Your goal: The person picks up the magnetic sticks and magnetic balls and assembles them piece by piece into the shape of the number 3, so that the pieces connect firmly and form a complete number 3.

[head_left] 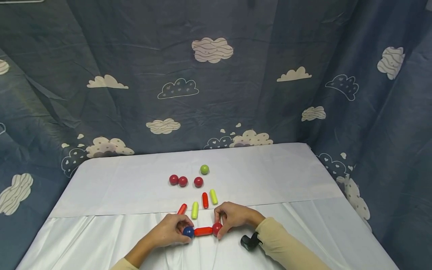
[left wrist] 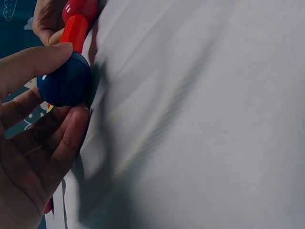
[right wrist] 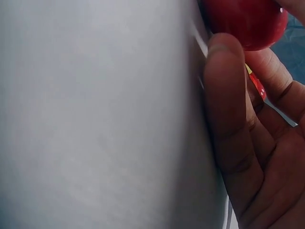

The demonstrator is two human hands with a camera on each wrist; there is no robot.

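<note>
My left hand (head_left: pixel 168 230) pinches a glossy blue ball (head_left: pixel 188 232) between thumb and fingers, close above the white cloth. A short red rod (head_left: pixel 203 231) runs from that ball to a red ball (head_left: pixel 217 228), its ends meeting both. Around the red ball curl the thumb and fingers of my right hand (head_left: pixel 237 215). The left wrist view shows the blue ball (left wrist: pixel 64 80), the ribbed red rod (left wrist: pixel 74 32) and the other red ball in one line. In the right wrist view the red ball (right wrist: pixel 245 21) is cut off by the top edge.
Beyond the hands lie a loose red rod (head_left: pixel 182 209), another red rod (head_left: pixel 205 200), and two yellow-green rods (head_left: pixel 195 210). Farther back are three red balls (head_left: pixel 198 182) and a green ball (head_left: pixel 204 169). A dark cloud-patterned curtain (head_left: pixel 236 93) borders the white-covered table (head_left: pixel 118 183).
</note>
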